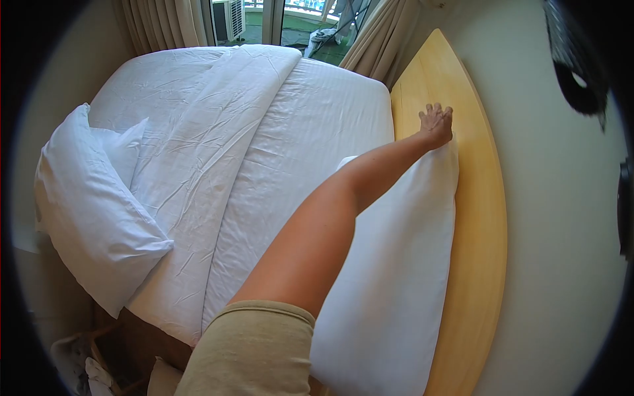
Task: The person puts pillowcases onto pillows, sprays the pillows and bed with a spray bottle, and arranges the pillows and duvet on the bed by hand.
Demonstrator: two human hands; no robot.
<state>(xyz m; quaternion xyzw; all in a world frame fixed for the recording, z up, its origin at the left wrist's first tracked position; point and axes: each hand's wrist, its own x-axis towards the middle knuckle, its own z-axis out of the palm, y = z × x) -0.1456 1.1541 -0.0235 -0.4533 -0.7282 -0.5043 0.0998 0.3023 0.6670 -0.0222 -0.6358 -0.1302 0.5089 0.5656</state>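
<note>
A long white pillow (396, 264) lies along a pale wooden headboard (485, 218), from the lower centre to the right of centre. A bare forearm (330, 211) in an olive sleeve (254, 350) crosses from the bottom centre toward the upper right. Its left hand (436, 127) is at the pillow's far corner, fingers spread and slightly bent in front of the headboard; whether the fingertips press on the wood, I cannot tell. The right hand is out of view.

The pillow looks light, soft and hard to damage, its smooth cover perhaps a little slippery. The corners or short ends seem the best places to grip. The headboard blocks its right side, and the arm hides part of its left edge.

A white bed (330, 112) fills the centre, with a folded cover (198, 125) across its left part. Another pillow (99, 211) sits tilted at the left. Beige curtains (380, 39) hang at the top, either side of a glass door (317, 30).
</note>
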